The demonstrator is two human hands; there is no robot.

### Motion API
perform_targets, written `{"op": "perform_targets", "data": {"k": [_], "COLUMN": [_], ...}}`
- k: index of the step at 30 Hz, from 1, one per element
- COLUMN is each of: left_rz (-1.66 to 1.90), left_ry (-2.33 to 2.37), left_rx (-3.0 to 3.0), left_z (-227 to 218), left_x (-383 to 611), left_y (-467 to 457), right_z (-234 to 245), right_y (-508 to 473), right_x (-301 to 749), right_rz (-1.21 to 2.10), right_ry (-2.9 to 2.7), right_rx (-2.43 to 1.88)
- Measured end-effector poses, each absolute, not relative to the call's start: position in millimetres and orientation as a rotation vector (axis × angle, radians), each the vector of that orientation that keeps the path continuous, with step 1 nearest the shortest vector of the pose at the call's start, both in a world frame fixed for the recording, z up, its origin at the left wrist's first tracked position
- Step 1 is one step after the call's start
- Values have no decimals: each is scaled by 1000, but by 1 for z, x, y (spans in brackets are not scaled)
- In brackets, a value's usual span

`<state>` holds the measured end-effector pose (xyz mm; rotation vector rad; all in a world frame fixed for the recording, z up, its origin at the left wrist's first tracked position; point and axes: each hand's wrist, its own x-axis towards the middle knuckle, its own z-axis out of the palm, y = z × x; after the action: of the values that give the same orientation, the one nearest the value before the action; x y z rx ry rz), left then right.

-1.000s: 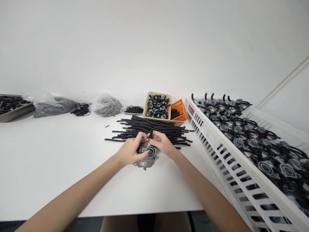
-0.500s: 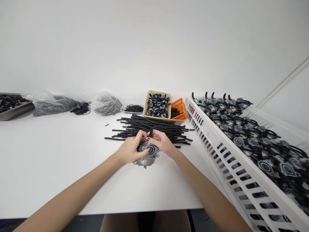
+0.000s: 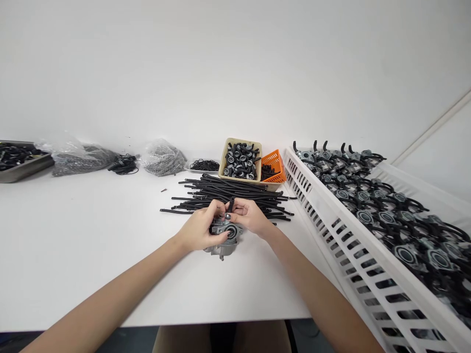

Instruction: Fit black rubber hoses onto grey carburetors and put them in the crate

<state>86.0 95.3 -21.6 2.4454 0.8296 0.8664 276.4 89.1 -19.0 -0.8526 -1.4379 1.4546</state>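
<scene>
A grey metal carburetor (image 3: pixel 223 249) is held just above the white table, its round bore turned toward me. My left hand (image 3: pixel 201 228) grips it from the left, thumb lying by the bore and fingers curled over the top. From the right, my right hand (image 3: pixel 247 215) pinches at the carburetor's top, around the base of a short black rubber cap (image 3: pixel 231 203) that sticks upward. The fingertips of both hands nearly meet there and hide the joint. Black rubber hoses (image 3: pixel 228 191) lie in a loose pile just behind my hands.
A beige bin (image 3: pixel 221 169) of capped parts and an orange basket (image 3: pixel 282 169) stand behind the hoses. To the right, a white crate (image 3: pixel 342 228) holds many carburetors. Plastic bags (image 3: pixel 162 158), a small tray (image 3: pixel 188 169) and a metal tray (image 3: pixel 33 169) line the wall.
My right thumb has shifted slightly down and right at the black cap's base. Both hands stay on the carburetor, and its bore shows a little more.
</scene>
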Motion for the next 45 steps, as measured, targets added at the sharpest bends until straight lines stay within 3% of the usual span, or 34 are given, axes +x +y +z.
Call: {"op": "perform_targets", "data": {"k": [45], "left_rz": [958], "left_ry": [668], "left_rx": [2439], "left_z": [-36], "left_x": [81], "left_y": [101], "right_z": [-6], "right_y": [82], "right_x": [282], "right_rz": [1408], "right_ry": [-1591], "right_rx": [-785]}}
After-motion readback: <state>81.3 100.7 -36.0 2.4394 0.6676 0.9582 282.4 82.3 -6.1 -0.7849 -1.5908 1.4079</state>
